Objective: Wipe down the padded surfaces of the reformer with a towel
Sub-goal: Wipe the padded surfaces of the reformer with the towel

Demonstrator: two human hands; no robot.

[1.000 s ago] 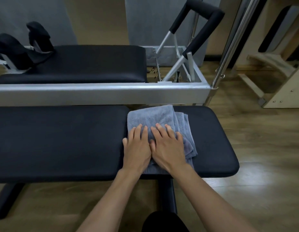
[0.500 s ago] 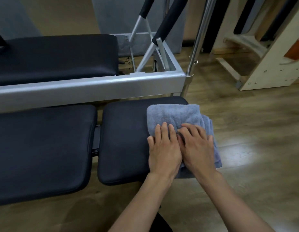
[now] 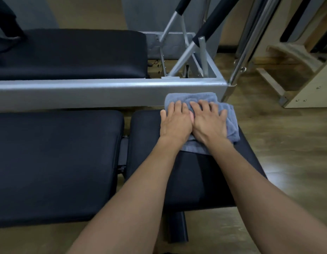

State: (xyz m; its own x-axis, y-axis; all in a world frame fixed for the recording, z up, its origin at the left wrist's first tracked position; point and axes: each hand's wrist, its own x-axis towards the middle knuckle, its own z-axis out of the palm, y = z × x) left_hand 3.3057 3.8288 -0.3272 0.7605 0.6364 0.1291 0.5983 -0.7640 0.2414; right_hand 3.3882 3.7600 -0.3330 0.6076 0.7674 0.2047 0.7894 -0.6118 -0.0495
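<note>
Towel: the folded grey terry towel (image 3: 201, 110) lies at the far right corner of the small black padded rectangular cushion (image 3: 195, 173), its far edge just beside the silver metal frame rail (image 3: 104, 92).
Progress: judged mid-task; wiping is on at this small cushion, and nothing shows which padding is already clean.
Left to do: probably the near part of this cushion, and possibly the large black padded cushion on the left (image 3: 54, 162) and the black padded carriage beyond the rail (image 3: 71, 54).
Left hand: the left hand (image 3: 174, 123) lies palm down on the towel, forearm stretched forward.
Right hand: the right hand (image 3: 208, 123) lies flat beside it, thumbs touching.
Fingers: spread and extended flat (image 3: 178, 105), pressing the towel down, not curled around it.
</note>
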